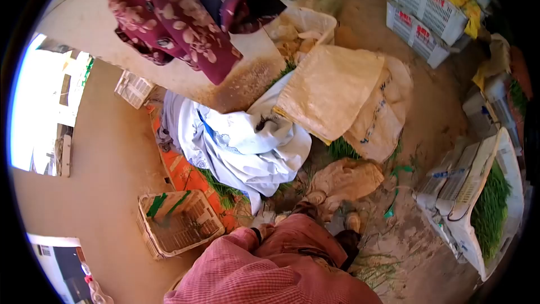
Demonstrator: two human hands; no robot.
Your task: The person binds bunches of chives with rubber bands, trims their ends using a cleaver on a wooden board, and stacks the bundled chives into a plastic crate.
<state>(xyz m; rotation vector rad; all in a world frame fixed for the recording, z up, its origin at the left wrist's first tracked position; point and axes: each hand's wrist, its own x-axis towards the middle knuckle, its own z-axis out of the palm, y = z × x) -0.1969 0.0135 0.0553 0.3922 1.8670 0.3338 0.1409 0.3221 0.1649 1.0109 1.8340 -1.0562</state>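
My left hand (pixel 266 229) shows small at the end of a pink checked sleeve, with a dark band at the wrist. It is beside my pink-clad lap, near the lower edge of a white patterned cloth (pixel 253 155); I cannot tell how its fingers are set. My right hand does not show. The cloth lies bunched over green grass-like stalks (pixel 222 191) on an orange sheet. Left of the hand stands a slatted plastic crate (pixel 180 222) with green tape. Ahead of my feet lies a crumpled tan sack (pixel 346 183).
Woven sacks (pixel 337 87) cover more green stalks beyond the cloth. At right, a white crate (pixel 495 208) holds upright green stalks, with stacked crates (pixel 427 11) farther back. A maroon floral garment (pixel 174 19) hangs over a pale board. Loose stalks (pixel 377 270) litter the floor.
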